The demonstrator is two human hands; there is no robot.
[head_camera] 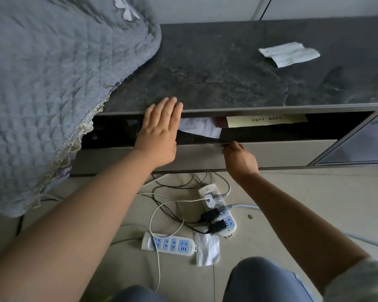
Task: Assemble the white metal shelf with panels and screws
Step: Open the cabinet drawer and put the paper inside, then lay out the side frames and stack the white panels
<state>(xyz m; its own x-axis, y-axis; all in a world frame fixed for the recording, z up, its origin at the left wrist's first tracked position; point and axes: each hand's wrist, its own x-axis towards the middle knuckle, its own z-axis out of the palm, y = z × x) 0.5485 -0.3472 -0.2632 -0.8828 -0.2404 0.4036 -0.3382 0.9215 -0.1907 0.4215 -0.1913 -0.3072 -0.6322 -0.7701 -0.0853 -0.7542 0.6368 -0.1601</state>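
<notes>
- The left hand (159, 129) is flat with its fingers straight and close together, reaching over the open drawer (271, 153) toward the dark front edge of the desk (227, 68); it holds nothing.
- The right hand (240, 159) is at the drawer's front lip, at about 3 o'clock from the left hand. Its fingers curl over the lip; whether they pinch something small there I cannot tell, since that spot is blurred.
- Inside the drawer lie a white sheet (201, 127) with handwriting and, at 3 o'clock from it, a yellowish envelope (266, 120). No screws show among them.
- The white metal shelf, its panels and its screws are nowhere in view, so the task's things are either out of frame or hidden deeper in the drawer.
- By my judgement this is a search for hardware or a tool, with assembly proper not begun.
- Handling guess: metal panels would be stiff, fairly light and sharp along cut edges, best taken by the folded rims; screws are small, slippery and quick to roll, so pinch them singly.
- A folded paper (289, 53) lies on the desk at 1 o'clock, a quilted cover (52, 83) drapes at 9 o'clock.
- Two power strips (169, 244) and tangled cables lie on the floor (314, 203) at 6 o'clock.
</notes>
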